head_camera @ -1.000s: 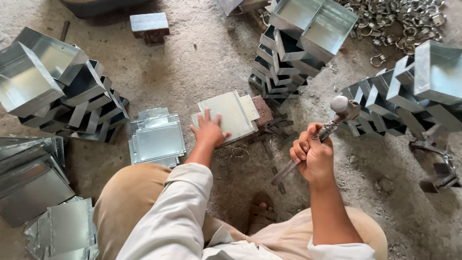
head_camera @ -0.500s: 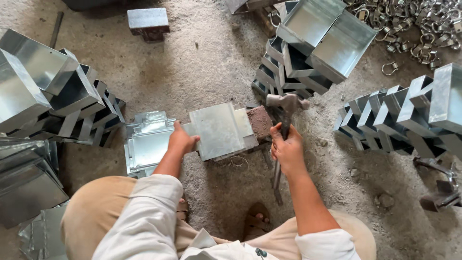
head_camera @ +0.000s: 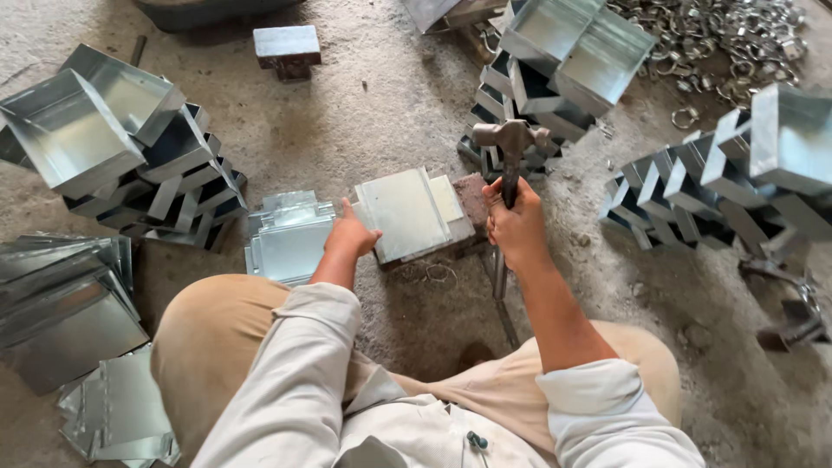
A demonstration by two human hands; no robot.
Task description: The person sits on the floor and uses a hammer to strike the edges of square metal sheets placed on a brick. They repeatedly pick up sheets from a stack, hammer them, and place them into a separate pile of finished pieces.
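Right hand point(head_camera: 517, 227) is gripping hammer point(head_camera: 510, 139) at 12 o'clock; left hand point(head_camera: 351, 236) is pinning metal sheet point(head_camera: 406, 212), risking struck fingers.

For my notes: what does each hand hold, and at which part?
Right hand grips hammer at its handle; left hand presses the flat metal sheet at its near-left edge.

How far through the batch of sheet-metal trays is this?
Done: formed trays stand stacked left, top and right. In hand: left hand pins a flat sheet on a block; right hand grips a hammer raised above it. Left: a pile of flat blanks beside the sheet, more sheets at far left.
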